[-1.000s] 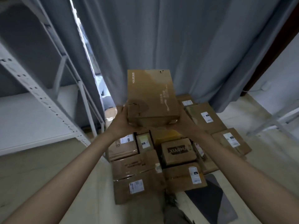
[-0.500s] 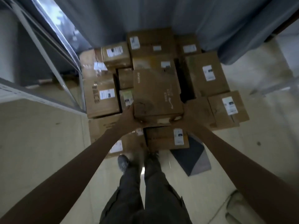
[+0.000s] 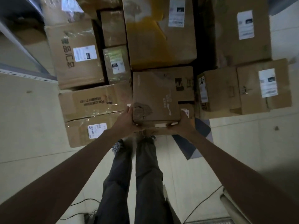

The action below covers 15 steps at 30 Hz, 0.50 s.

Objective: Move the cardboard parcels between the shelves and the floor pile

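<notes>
I hold a flat brown cardboard parcel (image 3: 160,96) with torn paper at its near left corner, low over the floor pile (image 3: 95,101) of taped cardboard boxes. My left hand (image 3: 127,118) grips the parcel's near left corner. My right hand (image 3: 181,122) grips its near right corner, fingers curled under the edge. Whether the parcel rests on the boxes below it or hangs just above them I cannot tell. Boxes surround it on the left, far side and right.
A white metal shelf frame (image 3: 21,50) slants along the left. My legs and a shoe (image 3: 117,145) stand at the pile's near edge. A dark mat (image 3: 194,143) lies on the pale floor at right, and cables (image 3: 202,202) trail near the bottom.
The view has tipped from the curtain down to the pile. The parcel in both hands has dropped from chest height to the level of the boxes on the floor.
</notes>
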Tool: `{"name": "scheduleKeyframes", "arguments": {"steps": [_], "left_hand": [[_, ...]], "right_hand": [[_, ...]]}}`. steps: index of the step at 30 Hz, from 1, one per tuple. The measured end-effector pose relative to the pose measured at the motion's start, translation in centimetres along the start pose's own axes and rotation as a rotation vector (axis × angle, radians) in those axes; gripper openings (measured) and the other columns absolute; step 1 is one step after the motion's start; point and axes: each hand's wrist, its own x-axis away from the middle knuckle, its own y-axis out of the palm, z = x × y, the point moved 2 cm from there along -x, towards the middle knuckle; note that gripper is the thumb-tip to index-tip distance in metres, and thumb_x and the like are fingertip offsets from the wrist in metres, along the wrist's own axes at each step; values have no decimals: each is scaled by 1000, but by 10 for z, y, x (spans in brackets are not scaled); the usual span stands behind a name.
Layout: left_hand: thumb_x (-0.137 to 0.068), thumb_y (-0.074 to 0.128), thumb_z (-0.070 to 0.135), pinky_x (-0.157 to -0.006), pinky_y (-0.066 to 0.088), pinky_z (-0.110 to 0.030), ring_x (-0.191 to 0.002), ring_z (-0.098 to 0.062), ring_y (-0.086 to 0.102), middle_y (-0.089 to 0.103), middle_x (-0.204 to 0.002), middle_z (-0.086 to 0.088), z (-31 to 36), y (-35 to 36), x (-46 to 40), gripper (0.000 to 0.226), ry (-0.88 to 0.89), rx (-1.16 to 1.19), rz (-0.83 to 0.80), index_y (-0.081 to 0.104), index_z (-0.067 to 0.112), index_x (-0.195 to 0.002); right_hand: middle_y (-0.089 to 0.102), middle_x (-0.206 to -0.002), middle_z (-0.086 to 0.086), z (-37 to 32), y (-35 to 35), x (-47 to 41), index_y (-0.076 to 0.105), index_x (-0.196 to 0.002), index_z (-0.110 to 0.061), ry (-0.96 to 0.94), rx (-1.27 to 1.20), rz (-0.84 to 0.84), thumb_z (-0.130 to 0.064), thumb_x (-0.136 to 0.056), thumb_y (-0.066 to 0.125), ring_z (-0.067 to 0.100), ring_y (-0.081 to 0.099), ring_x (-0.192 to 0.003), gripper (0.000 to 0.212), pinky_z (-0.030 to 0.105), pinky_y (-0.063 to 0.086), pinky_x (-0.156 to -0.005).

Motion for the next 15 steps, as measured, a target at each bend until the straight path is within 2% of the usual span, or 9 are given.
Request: {"name": "scheduleKeyframes", "arguments": {"steps": [2, 5, 7, 9, 12, 15], "left_hand": [[-73, 86, 31, -95, 46, -36, -121, -29, 54, 37, -144, -8, -14, 10, -17, 97, 7, -25, -24, 31, 18, -152], [-78, 82, 27, -90, 45, -33, -122, -31, 54, 32, -150, -9, -30, 18, -44, 97, 47, -63, -30, 23, 17, -155], [-81, 79, 19, -91, 47, -35, -128, -31, 50, 25, -156, -8, -36, 20, -61, 97, 85, -81, -15, 19, 16, -157], [-83, 76, 16, -92, 47, -36, -135, -32, 42, 17, -161, -6, -41, 20, -75, 97, 114, -109, 1, 15, 15, -158], [-81, 77, 16, -95, 48, -40, -135, -29, 40, 21, -159, -7, -53, 20, -95, 100, 102, -137, 19, 13, 14, -158], [-80, 78, 18, -90, 45, -36, -132, -28, 43, 26, -156, -7, -63, 21, -106, 108, 24, -140, -4, 6, 17, -159]], "right_hand": [[58, -133, 20, 12, 9, -20, 46, -141, 1, -26, 24, 19, 5, -75, 81, 30, 56, -121, 75, 41, 48, -106], [55, -139, 17, 24, 16, -50, 38, -149, -2, -78, 62, 26, -2, -78, 82, 28, 53, -127, 83, 30, 43, -105], [54, -142, 14, 30, 20, -68, 38, -151, -7, -109, 87, 33, -9, -82, 80, 23, 52, -127, 81, 28, 40, -102], [57, -136, 15, 30, 23, -85, 43, -146, -7, -167, 117, 82, -11, -84, 78, 27, 57, -121, 71, 33, 45, -99], [61, -122, 16, 25, 26, -105, 49, -138, 1, -233, 100, 165, -13, -80, 74, 24, 60, -105, 64, 43, 54, -93], [52, -136, 21, 24, 33, -115, 33, -151, 0, -164, 99, 70, -5, -83, 76, 32, 55, -121, 80, 46, 48, -104]]}}
